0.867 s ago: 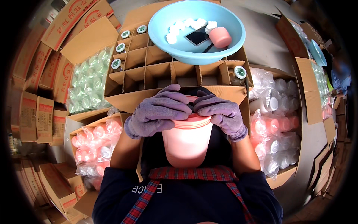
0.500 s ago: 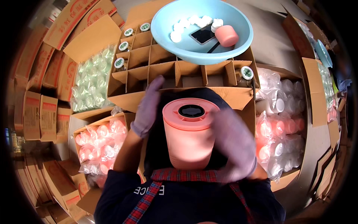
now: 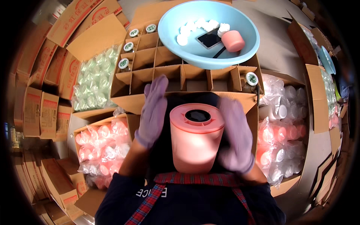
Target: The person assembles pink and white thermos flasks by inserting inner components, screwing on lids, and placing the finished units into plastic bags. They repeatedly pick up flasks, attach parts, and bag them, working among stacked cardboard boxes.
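A pink, tapered canister (image 3: 197, 150) stands upright in my lap. Its pink ring-shaped top (image 3: 183, 113) has a round black centre (image 3: 198, 115). To its left, my gloved left hand (image 3: 153, 112) is raised with fingers stretched out, apart from the canister and holding nothing. My right hand (image 3: 238, 137), in a matching pale purple glove, is beside the canister's right side. It is blurred, but its fingers look extended and nothing shows in it. Whether it touches the canister is hard to tell.
Ahead is a divided carton (image 3: 137, 78) with several green-and-white-topped items. A blue basin (image 3: 168, 48) on it holds white pieces, a phone (image 3: 209, 38) and a pink cup-shaped piece (image 3: 233, 41). Boxes of bagged pink (image 3: 99, 144), green (image 3: 95, 80) and clear containers (image 3: 287, 150) flank me.
My right hand has shifted from overlapping the canister's top edge to beside it. My left hand stays raised on the left. The whole view has shifted slightly.
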Demonstrator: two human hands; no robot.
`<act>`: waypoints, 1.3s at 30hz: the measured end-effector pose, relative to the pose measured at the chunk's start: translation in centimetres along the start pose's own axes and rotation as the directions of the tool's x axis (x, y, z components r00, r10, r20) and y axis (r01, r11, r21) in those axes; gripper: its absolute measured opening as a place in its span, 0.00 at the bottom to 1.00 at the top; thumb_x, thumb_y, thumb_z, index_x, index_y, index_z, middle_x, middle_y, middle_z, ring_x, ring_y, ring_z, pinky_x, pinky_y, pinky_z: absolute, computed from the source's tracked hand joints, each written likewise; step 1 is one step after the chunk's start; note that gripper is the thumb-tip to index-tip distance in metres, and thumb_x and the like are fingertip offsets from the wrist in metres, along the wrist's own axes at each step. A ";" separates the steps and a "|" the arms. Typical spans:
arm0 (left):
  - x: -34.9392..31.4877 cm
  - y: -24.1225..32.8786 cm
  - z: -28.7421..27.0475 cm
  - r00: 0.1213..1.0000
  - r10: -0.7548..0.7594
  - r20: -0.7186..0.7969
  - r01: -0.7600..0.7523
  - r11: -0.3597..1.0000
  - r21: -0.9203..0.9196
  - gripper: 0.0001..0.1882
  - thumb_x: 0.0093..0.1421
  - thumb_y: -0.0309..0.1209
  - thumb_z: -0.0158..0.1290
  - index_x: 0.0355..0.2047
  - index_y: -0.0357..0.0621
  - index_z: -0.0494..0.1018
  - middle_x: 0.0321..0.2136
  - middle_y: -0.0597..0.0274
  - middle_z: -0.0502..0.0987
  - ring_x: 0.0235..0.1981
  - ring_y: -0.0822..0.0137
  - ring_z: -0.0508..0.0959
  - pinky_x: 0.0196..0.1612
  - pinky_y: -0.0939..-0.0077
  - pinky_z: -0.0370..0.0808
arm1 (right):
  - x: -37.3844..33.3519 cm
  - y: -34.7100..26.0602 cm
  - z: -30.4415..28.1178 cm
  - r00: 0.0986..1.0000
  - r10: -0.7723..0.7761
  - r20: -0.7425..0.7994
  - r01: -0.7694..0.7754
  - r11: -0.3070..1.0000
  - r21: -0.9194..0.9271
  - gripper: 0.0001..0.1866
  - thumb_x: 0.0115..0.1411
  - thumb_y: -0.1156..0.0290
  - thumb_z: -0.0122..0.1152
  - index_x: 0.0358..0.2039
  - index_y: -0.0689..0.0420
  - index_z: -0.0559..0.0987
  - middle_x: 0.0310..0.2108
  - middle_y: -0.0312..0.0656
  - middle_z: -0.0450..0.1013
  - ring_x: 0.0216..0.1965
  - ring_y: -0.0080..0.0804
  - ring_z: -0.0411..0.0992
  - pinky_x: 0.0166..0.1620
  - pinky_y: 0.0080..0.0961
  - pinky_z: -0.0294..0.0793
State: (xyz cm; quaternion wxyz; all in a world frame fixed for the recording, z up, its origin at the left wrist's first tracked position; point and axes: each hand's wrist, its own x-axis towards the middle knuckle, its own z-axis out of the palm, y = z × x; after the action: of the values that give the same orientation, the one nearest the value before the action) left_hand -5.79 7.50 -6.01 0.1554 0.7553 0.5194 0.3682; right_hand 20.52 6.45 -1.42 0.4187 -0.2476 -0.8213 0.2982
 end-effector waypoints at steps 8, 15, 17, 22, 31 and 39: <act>-0.3 4.1 -1.5 0.952 0.197 0.233 -0.133 0.955 -0.264 0.19 0.65 0.23 0.45 0.55 0.33 0.70 0.63 0.42 0.66 0.66 0.42 0.63 0.70 0.51 0.51 | -1.4 1.1 0.6 0.998 0.064 -0.010 -0.064 0.962 -0.266 0.49 0.56 0.33 0.55 0.57 0.73 0.69 0.56 0.62 0.67 0.57 0.62 0.67 0.61 0.52 0.63; -1.0 3.4 -0.7 0.955 0.144 0.258 -0.072 0.960 -0.272 0.21 0.69 0.29 0.40 0.60 0.40 0.69 0.63 0.44 0.67 0.70 0.48 0.59 0.72 0.52 0.44 | -1.9 1.1 1.2 0.991 0.131 0.035 -0.127 0.987 -0.099 0.48 0.60 0.39 0.54 0.64 0.70 0.63 0.61 0.64 0.64 0.62 0.64 0.64 0.65 0.53 0.60; -0.6 0.3 0.8 0.981 -0.003 0.194 0.041 0.980 -0.193 0.22 0.69 0.30 0.39 0.61 0.40 0.69 0.64 0.46 0.66 0.70 0.49 0.58 0.72 0.55 0.43 | 0.4 -3.2 -0.9 0.955 -0.047 0.291 0.072 0.994 -0.077 0.48 0.59 0.38 0.55 0.64 0.70 0.63 0.61 0.63 0.64 0.61 0.63 0.64 0.65 0.52 0.60; -0.7 1.8 1.0 0.947 0.186 0.260 -0.153 0.978 -0.142 0.23 0.68 0.30 0.40 0.62 0.45 0.69 0.66 0.54 0.66 0.71 0.54 0.57 0.72 0.56 0.43 | -2.1 0.5 0.6 0.992 0.062 0.111 -0.039 0.980 -0.193 0.50 0.58 0.34 0.55 0.64 0.69 0.64 0.64 0.61 0.62 0.62 0.59 0.65 0.63 0.47 0.64; 0.2 6.2 0.2 0.967 0.159 0.201 -0.134 0.982 -0.133 0.26 0.64 0.27 0.46 0.63 0.31 0.65 0.64 0.43 0.66 0.67 0.47 0.63 0.70 0.53 0.48 | -2.9 4.7 0.4 0.950 0.297 0.096 -0.312 0.920 0.238 0.38 0.69 0.44 0.43 0.59 0.72 0.69 0.60 0.63 0.67 0.64 0.60 0.63 0.66 0.43 0.60; 0.5 1.6 3.7 0.831 0.228 0.507 0.265 0.639 -0.722 0.34 0.60 0.25 0.45 0.68 0.34 0.58 0.69 0.49 0.60 0.70 0.54 0.60 0.73 0.65 0.44 | -2.4 -2.7 -2.5 0.906 0.357 0.229 -0.350 0.934 -0.071 0.28 0.69 0.55 0.47 0.52 0.71 0.75 0.51 0.59 0.74 0.56 0.58 0.70 0.61 0.45 0.67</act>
State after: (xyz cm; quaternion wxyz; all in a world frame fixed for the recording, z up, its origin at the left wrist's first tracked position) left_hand -1.92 7.83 -7.35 0.6089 0.6828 0.2519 0.3156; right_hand 23.45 3.67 0.30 0.2527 -0.3605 -0.8112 0.3849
